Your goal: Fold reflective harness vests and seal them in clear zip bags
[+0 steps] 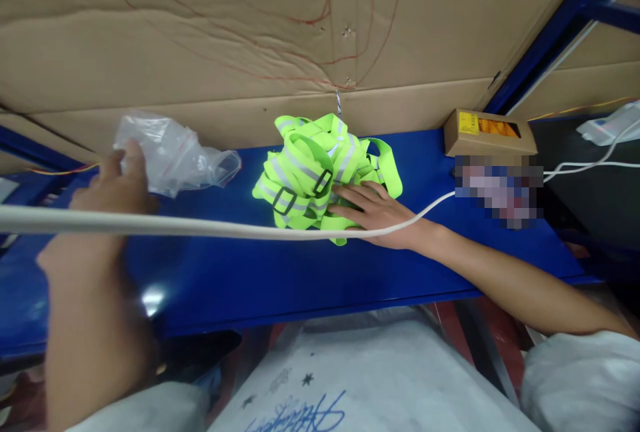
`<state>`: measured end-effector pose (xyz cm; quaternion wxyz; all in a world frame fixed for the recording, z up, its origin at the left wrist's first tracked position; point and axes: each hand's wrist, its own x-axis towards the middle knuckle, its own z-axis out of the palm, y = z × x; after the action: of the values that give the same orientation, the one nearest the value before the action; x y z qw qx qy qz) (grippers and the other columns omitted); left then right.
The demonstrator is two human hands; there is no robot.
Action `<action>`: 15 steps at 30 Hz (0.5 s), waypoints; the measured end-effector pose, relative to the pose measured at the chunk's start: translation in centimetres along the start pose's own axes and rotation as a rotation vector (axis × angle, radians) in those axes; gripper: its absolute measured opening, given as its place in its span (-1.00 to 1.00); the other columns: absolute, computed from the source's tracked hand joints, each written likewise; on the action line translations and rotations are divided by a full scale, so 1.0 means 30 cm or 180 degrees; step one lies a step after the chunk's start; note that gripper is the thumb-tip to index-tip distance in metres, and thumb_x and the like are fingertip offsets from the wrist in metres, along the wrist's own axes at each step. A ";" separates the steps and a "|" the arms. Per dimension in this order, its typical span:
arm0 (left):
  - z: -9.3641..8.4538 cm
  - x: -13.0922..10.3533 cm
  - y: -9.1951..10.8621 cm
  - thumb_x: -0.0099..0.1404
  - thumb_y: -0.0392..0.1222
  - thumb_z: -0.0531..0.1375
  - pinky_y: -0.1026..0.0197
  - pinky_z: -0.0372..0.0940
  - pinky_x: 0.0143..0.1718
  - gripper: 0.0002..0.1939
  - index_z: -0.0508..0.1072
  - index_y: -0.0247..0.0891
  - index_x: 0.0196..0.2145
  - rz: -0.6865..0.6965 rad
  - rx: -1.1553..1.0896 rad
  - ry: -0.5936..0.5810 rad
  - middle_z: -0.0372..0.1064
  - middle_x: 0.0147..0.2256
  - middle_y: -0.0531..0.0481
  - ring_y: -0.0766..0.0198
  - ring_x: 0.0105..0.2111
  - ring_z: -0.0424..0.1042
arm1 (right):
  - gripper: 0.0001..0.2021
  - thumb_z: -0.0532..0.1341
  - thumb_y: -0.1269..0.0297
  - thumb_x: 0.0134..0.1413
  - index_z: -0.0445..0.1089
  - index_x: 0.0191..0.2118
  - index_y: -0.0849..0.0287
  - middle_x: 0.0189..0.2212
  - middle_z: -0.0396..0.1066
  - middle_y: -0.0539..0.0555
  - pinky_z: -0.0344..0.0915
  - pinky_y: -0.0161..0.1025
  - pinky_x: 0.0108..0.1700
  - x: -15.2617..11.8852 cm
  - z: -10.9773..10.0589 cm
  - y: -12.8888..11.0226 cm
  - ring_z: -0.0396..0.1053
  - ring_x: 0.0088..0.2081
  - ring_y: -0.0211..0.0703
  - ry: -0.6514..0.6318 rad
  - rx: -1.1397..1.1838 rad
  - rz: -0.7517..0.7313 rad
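A bundled heap of neon yellow-green reflective straps [300, 175], with grey stripes and black slide buckles, lies on the blue tabletop [300, 279]. My right hand [375, 215] rests on the heap's right side, fingers stretched over the webbing. At the left, several clear plastic bags [173, 155] are piled against the cardboard backing. My left hand [117, 185], slightly blurred, is at the near left edge of these bags with its visible fingers apart. Whether its fingertips touch the plastic, I cannot tell.
A white cable [240, 229] hangs across the view in front of both hands. An open-windowed cardboard box [487, 135] with orange contents stands at the back right, beside a pixelated item [500, 192]. Cardboard [225, 39] with red wires forms the back wall.
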<state>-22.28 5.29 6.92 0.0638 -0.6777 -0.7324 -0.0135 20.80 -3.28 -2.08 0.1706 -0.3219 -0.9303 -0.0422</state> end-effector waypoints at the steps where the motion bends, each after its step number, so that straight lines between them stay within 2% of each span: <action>1: -0.022 -0.023 0.026 0.35 -0.13 0.05 -0.63 0.19 0.21 -0.08 -0.20 -0.36 0.56 -0.0019 0.0072 0.0030 -0.14 0.49 -0.51 -0.66 0.34 0.16 | -0.52 0.12 0.18 0.47 0.26 0.40 0.17 0.47 0.13 0.32 0.11 0.21 0.40 -0.001 -0.005 0.001 0.15 0.44 0.24 -0.0013 0.0005 -0.0002; 3: -0.065 -0.067 0.083 0.37 -0.13 0.01 -0.56 0.23 0.24 -0.15 -0.10 -0.21 0.56 -0.0001 0.0094 0.0135 -0.04 0.49 -0.36 -0.59 0.34 0.21 | -0.53 0.12 0.20 0.48 0.27 0.39 0.15 0.46 0.15 0.29 0.11 0.19 0.40 -0.002 -0.014 0.008 0.16 0.43 0.21 -0.0018 0.0008 -0.0010; 5: -0.090 -0.098 0.131 0.40 -0.05 0.03 -0.52 0.29 0.22 -0.21 0.00 -0.07 0.54 0.0134 -0.0139 0.0392 0.10 0.45 -0.26 -0.53 0.29 0.30 | -0.55 0.12 0.19 0.48 0.30 0.38 0.11 0.45 0.19 0.27 0.13 0.15 0.38 -0.002 -0.021 0.022 0.19 0.42 0.17 0.0014 -0.0013 -0.0002; 7: -0.081 -0.102 0.154 0.41 0.09 0.05 -0.53 0.24 0.25 -0.24 0.10 -0.04 0.51 0.0173 -0.0373 0.0684 0.14 0.42 -0.26 -0.50 0.32 0.27 | -0.57 0.11 0.17 0.49 0.33 0.36 0.08 0.44 0.21 0.25 0.15 0.13 0.36 -0.004 -0.030 0.038 0.21 0.40 0.17 0.0039 -0.0043 0.0060; 9: -0.037 -0.078 0.148 0.42 0.24 0.04 -0.60 0.08 0.31 -0.20 0.14 -0.13 0.50 0.0078 -0.0548 0.0830 0.00 0.47 -0.35 -0.51 0.41 0.09 | -0.58 0.11 0.15 0.50 0.35 0.34 0.08 0.42 0.24 0.26 0.14 0.14 0.34 -0.007 -0.044 0.051 0.21 0.40 0.18 -0.0003 -0.0047 0.0178; 10: -0.005 -0.058 0.136 0.43 0.32 0.02 -0.64 -0.03 0.33 -0.16 0.12 -0.15 0.50 -0.0025 -0.0626 0.0766 -0.13 0.50 -0.39 -0.52 0.46 -0.04 | -0.58 0.10 0.15 0.50 0.36 0.34 0.08 0.42 0.25 0.26 0.13 0.14 0.33 -0.009 -0.051 0.056 0.21 0.40 0.19 -0.0047 -0.0042 0.0233; 12: 0.062 -0.011 0.104 0.41 0.47 -0.06 -0.68 -0.24 0.34 -0.08 0.06 -0.11 0.52 -0.0242 -0.0743 0.0371 -0.36 0.54 -0.40 -0.51 0.51 -0.25 | -0.59 0.09 0.16 0.51 0.36 0.33 0.08 0.41 0.25 0.28 0.10 0.14 0.33 -0.013 -0.066 0.064 0.20 0.41 0.18 -0.0118 -0.0030 0.0324; 15: 0.137 0.043 0.061 0.38 0.56 -0.15 -0.67 -0.40 0.36 -0.01 0.00 -0.07 0.54 -0.0340 -0.0778 -0.0175 -0.40 0.55 -0.39 -0.46 0.53 -0.32 | -0.58 0.08 0.13 0.51 0.35 0.34 0.08 0.40 0.25 0.29 0.06 0.13 0.33 -0.022 -0.075 0.082 0.20 0.41 0.17 -0.0115 0.0011 0.0364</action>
<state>-20.86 7.15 2.87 -0.0402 -0.6406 -0.7618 -0.0874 23.44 -2.13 -0.26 0.1565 -0.3749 -0.9134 -0.0250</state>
